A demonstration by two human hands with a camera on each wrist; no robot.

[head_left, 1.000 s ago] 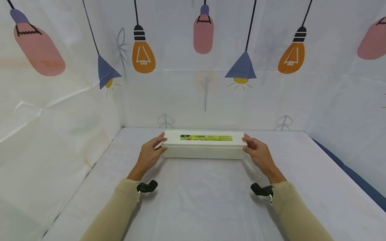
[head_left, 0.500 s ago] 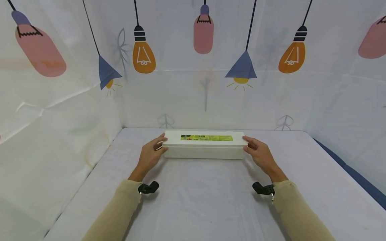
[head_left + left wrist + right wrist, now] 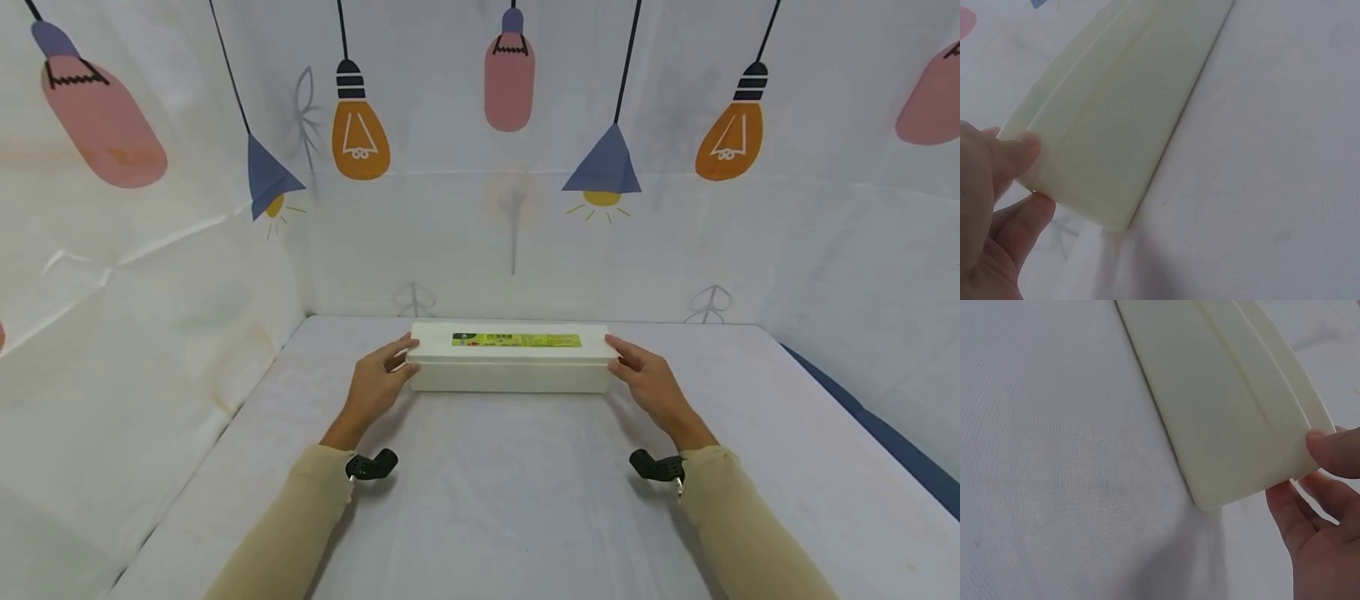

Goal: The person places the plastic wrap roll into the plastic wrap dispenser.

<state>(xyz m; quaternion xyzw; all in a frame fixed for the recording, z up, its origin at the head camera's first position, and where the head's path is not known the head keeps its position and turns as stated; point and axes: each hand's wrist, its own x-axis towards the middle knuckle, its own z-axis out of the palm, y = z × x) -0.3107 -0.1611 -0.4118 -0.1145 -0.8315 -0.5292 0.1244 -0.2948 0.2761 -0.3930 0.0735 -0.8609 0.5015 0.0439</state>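
A long white lidded box (image 3: 510,377) lies crosswise toward the back of the table, with a yellow-green label (image 3: 517,340) on its lid. My left hand (image 3: 375,383) grips its left end. In the left wrist view the left thumb (image 3: 1019,156) presses the front face near the lid seam, while other fingers touch the end. At the opposite end, my right hand (image 3: 651,385) holds the box the same way. The right thumb (image 3: 1335,450) lies by the seam in the right wrist view, fingers against the end. The inside of the box is hidden under the lid.
A white cloth covers the table (image 3: 487,500). Behind the box stands a white wall sheet (image 3: 450,242) printed with lamps and bulbs, and a similar sheet closes the left side. Dark straps with small devices (image 3: 657,467) sit on both wrists.
Both hands stay on the box ends and the box keeps its place. Only a very slight shift of the whole view shows.
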